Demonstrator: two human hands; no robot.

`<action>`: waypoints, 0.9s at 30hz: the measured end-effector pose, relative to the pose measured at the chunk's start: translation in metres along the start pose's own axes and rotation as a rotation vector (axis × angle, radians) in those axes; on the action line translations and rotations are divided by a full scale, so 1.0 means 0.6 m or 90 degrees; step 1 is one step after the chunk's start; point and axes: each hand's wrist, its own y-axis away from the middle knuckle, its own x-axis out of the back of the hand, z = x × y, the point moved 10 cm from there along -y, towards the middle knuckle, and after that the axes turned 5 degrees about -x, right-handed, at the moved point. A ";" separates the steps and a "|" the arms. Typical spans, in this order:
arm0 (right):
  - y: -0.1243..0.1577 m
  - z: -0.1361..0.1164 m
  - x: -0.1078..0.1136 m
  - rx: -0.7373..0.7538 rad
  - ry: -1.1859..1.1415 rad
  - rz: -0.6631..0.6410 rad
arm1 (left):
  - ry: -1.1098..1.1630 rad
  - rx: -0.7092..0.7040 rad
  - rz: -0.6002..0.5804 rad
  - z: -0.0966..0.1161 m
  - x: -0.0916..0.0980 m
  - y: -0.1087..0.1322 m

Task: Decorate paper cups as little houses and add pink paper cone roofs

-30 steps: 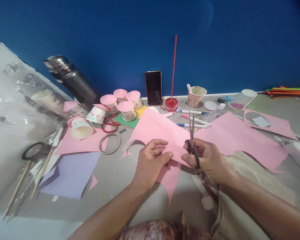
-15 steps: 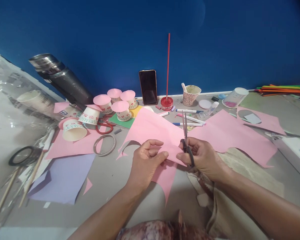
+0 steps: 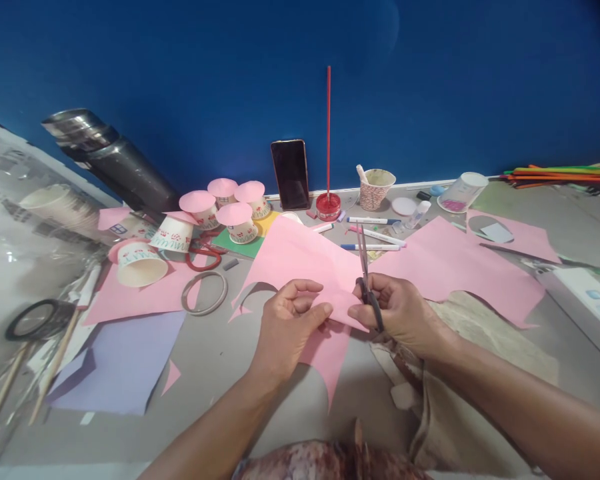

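Note:
My left hand [image 3: 286, 325] pinches the near edge of a pink paper sheet [image 3: 305, 261], thumb on top and fingers curled. My right hand [image 3: 399, 312] grips black-handled scissors [image 3: 366, 280] whose blades point away from me and lie almost closed over the paper's right edge. A pointed strip of the same pink paper [image 3: 330, 360] hangs down between my wrists. A second large pink sheet [image 3: 455, 267] with cut scallops lies just right of the scissors.
Paper cups with pink cone tops [image 3: 233, 212] cluster at the back left beside a steel flask [image 3: 110, 159]. A phone [image 3: 291, 173] leans on the blue wall, next to a red pot with a stick [image 3: 328, 205]. Markers [image 3: 375, 235], tape rings [image 3: 204, 292] and a lilac sheet [image 3: 123, 360] lie around.
The view has shifted, so everything sits further left in frame. My hands hold the paper and scissors the same way; the blades look slightly more closed.

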 end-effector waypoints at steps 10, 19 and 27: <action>0.001 -0.003 -0.004 0.016 0.030 -0.029 | 0.022 0.054 -0.085 -0.012 -0.030 0.004; 0.005 -0.021 -0.006 0.006 0.088 -0.030 | -0.035 0.069 -0.098 -0.018 -0.029 0.011; 0.009 -0.020 -0.014 0.000 0.088 -0.050 | -0.143 0.013 -0.110 -0.006 -0.028 0.012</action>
